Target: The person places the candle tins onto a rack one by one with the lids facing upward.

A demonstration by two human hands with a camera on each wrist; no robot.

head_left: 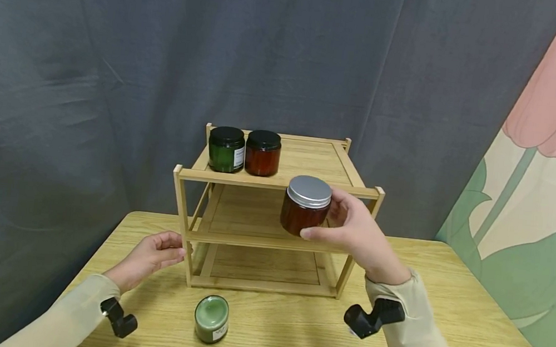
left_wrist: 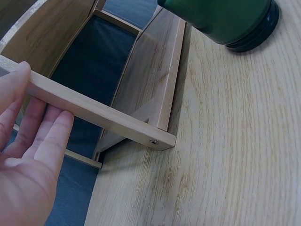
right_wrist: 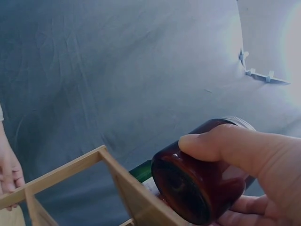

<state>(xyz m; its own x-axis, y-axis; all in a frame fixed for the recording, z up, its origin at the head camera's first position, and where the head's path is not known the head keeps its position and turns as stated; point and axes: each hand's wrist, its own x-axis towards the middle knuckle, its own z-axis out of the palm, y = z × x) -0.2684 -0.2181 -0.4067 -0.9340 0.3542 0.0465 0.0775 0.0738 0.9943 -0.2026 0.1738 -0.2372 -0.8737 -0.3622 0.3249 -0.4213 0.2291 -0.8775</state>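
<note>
My right hand (head_left: 353, 225) holds an amber jar (head_left: 304, 218) with a silver lid, thumb on the near side and fingers round the back. The jar is upright, in front of the top shelf's front rail, and its base shows in the right wrist view. At the left front post of a three-tier wooden shelf rack (head_left: 259, 287), my left hand (head_left: 154, 256) pinches the post (left_wrist: 101, 113) between thumb and fingers. A green jar (head_left: 224, 154) and a second amber jar (head_left: 262, 158), both black-lidded, stand side by side at the top shelf's left.
A small green glass jar (head_left: 211, 319) with a white label stands on the wooden table (head_left: 292, 337) before the rack, near its left side. Behind the rack hangs a dark grey-blue curtain (head_left: 280, 51). A tulip-painted wall (head_left: 547, 194) borders the table's right.
</note>
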